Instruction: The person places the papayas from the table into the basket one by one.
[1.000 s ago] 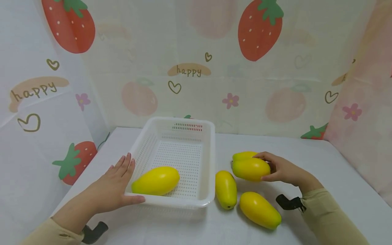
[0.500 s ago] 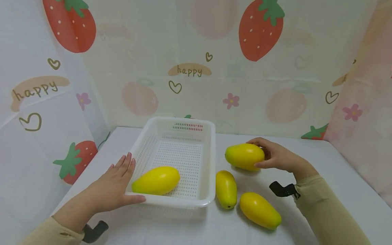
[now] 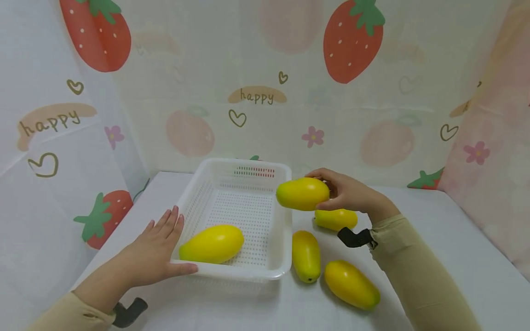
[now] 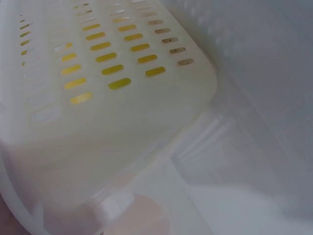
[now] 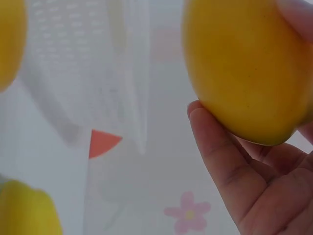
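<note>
In the head view my right hand [image 3: 348, 195] grips a yellow-green papaya [image 3: 302, 194], held up at the right rim of a white plastic basket [image 3: 283, 239]. The right wrist view shows thumb and fingers around the held papaya [image 5: 249, 68]. My left hand [image 3: 151, 255] rests on the basket's near left corner, fingers straight along the side rim and thumb on the front rim. Another papaya [image 3: 213, 244] lies inside the basket at the near end. In the left wrist view, yellow shows through the slots of the basket's wall [image 4: 127, 112]; the left hand is mostly out of that view.
Right of the basket, on the white table [image 3: 434, 239], lie a papaya [image 3: 306, 256] close to its side, a papaya [image 3: 352, 285] nearer the front, and a papaya [image 3: 336, 219] below the right hand. Printed cloth walls [image 3: 256, 55] stand behind and at both sides.
My right hand has lifted the papaya off the table and carried it left and upward to the basket's right rim, uncovering the papaya behind it. The left hand has stayed in place.
</note>
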Demonstrator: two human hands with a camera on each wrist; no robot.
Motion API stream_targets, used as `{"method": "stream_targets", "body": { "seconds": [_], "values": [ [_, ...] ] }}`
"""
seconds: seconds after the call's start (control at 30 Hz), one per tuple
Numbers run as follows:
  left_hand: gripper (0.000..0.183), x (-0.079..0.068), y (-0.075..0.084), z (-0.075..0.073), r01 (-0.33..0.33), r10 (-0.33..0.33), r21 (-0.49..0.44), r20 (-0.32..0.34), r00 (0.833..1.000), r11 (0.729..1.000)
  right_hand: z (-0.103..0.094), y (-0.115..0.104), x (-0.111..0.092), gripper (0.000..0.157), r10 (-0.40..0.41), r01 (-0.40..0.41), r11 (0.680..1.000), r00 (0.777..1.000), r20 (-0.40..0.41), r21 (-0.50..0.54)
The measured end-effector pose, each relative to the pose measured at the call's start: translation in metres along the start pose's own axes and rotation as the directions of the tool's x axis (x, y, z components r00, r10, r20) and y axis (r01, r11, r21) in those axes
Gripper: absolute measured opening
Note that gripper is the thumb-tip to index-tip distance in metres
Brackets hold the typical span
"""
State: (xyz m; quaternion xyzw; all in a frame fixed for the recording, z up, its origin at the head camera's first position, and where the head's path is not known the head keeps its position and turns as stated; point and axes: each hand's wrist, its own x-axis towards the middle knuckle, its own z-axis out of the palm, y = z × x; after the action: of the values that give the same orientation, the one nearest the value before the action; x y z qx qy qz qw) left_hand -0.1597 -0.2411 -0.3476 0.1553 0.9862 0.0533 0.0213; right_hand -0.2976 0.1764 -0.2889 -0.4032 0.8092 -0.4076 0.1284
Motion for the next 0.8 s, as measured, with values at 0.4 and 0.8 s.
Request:
{"method": "stream_targets", "body": {
  "seconds": [0.4, 0.8],
  "values": [
    [0.119, -0.001, 0.001, -0.003, -0.002, 0.002, 0.003, 0.0, 1.0, 1.0, 0.018, -0.022, 0.053, 0.058, -0.036, 0.038, 0.999, 0.999, 0.04, -0.032],
    [0.119, -0.001, 0.0, -0.002, -0.018, 0.018, 0.005, -0.013, 1.0, 1.0, 0.052, -0.03, 0.104, 0.057, 0.013, -0.009, 0.999, 0.997, 0.076, -0.047]
  ]
}}
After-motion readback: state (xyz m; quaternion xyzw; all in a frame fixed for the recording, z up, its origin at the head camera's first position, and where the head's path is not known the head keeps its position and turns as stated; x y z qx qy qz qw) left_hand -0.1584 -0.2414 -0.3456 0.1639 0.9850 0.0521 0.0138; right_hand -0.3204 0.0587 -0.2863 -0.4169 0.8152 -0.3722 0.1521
